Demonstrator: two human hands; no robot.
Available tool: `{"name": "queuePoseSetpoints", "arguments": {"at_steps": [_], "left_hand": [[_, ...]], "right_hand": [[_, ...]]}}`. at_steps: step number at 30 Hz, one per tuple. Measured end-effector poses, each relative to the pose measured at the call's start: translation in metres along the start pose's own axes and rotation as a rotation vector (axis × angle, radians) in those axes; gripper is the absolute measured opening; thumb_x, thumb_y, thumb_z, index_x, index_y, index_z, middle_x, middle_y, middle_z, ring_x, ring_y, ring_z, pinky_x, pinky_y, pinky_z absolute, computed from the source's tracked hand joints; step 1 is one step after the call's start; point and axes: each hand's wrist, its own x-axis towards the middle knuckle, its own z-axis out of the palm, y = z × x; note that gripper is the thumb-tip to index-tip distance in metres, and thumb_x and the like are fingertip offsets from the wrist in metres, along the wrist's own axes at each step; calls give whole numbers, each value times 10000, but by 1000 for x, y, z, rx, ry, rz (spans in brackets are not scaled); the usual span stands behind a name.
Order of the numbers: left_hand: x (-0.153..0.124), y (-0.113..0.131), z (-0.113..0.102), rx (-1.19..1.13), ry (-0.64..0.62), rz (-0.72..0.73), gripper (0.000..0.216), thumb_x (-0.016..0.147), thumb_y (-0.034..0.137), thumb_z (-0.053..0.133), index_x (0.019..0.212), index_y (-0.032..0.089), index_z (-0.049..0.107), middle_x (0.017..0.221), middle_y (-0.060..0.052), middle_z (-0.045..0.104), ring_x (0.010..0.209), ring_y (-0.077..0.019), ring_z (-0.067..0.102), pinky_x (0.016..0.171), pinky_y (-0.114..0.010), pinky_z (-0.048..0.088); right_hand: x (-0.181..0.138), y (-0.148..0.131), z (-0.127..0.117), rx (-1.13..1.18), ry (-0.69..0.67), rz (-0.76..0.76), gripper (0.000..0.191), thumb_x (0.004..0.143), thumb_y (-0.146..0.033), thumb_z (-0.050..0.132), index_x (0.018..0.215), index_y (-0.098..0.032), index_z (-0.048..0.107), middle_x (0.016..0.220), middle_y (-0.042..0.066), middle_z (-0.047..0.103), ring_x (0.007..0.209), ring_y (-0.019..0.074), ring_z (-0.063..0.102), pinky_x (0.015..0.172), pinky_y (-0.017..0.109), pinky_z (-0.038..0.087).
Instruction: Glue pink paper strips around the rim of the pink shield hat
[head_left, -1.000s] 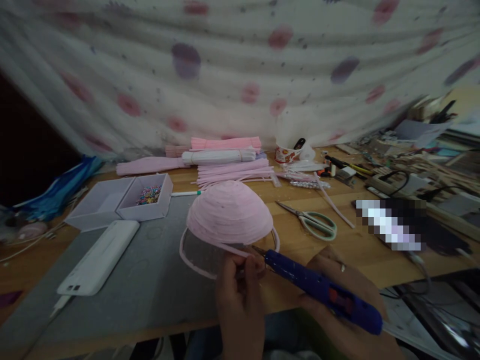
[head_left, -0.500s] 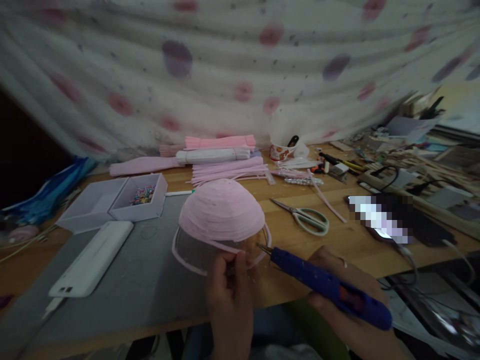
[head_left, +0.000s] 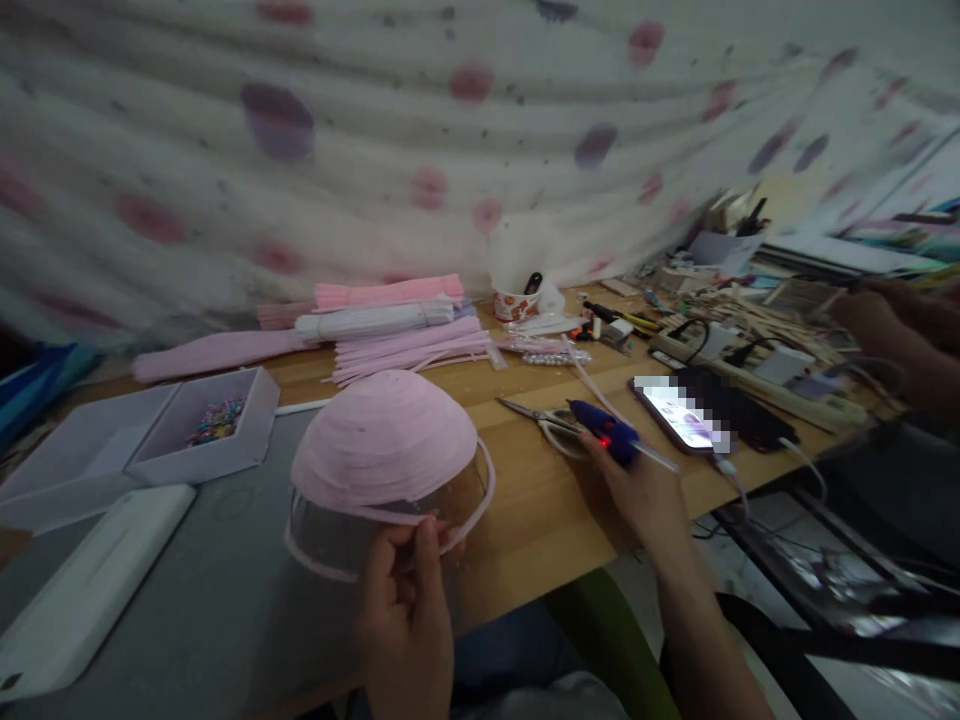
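A clear plastic dome point(head_left: 442, 495) is partly covered by wound rows of pale pink fuzzy strip point(head_left: 386, 430), with more strip along its lower rim. My left hand point(head_left: 409, 590) pinches the loose lower strand of that strip at the dome's near side. Further right, my right hand point(head_left: 641, 495) is closed around a blue glue gun point(head_left: 611, 432) low over the table. A red light shows on the gun, and a clear stick juts from its back end. Partly behind the gun and my fingers lie scissors point(head_left: 551, 422) with pale handles.
Bundles of pink and white strips point(head_left: 405, 345) lie at the back beside a paper cup point(head_left: 514, 303). On the left are a white box of beads point(head_left: 255, 420) and a white power bank point(head_left: 112, 580). A lit phone point(head_left: 679, 412) lies right, near another person's hand point(head_left: 892, 320).
My right hand has carried the glue gun away from the dome to beside the scissors. My left hand keeps its pinch. The view has turned right, and another person's hand has appeared.
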Motion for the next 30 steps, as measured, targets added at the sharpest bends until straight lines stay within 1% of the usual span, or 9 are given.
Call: {"name": "queuePoseSetpoints", "arguments": {"at_steps": [3,6,12,15,20,26,30], "left_hand": [[2,-2,-3,30,-15,-23,423,714,605,724,786,196,645,724,-66,775,632,-225,757,606,-291,630],[4,-4,-4,12,-11,-42,440,682,617,741,772,200,632,711,-61,773,619,-225,755,598,-289,630],[4,-5,-4,28,4,-63,449,669,618,743,790,195,652,716,-53,771,624,-218,754,606,-289,632],[5,-4,-4,37,16,-47,448,663,620,744,772,196,652,717,-56,771,619,-217,752,599,-287,630],[4,-2,-4,63,10,-25,435,678,619,732,765,200,651,707,-55,771,613,-215,751,600,-286,630],[5,-3,-5,60,-11,-29,449,673,638,726,751,204,642,704,-64,773,620,-227,755,603,-293,633],[6,-3,-6,41,-23,-27,438,687,623,729,765,201,636,705,-71,774,631,-240,759,609,-306,638]], "right_hand": [[10,15,4,-49,24,26,441,786,-612,541,729,-193,665,630,100,654,587,265,594,529,335,385],[9,23,1,-83,61,46,446,802,-592,522,772,-168,656,701,140,678,628,271,598,559,343,394],[4,29,-5,-118,125,51,506,851,-608,464,853,-144,665,782,174,696,673,280,607,600,357,410],[11,31,-1,-125,146,26,534,862,-621,444,867,-136,668,816,182,701,712,289,617,626,365,422],[23,33,4,-127,154,-17,582,873,-633,427,960,-118,684,897,206,715,796,316,628,675,386,444],[27,40,3,-153,187,-5,593,895,-644,390,908,-131,687,847,199,707,755,306,618,668,391,446],[33,44,1,-200,175,10,589,878,-654,426,889,-125,683,827,194,697,730,298,599,643,382,426]]}}
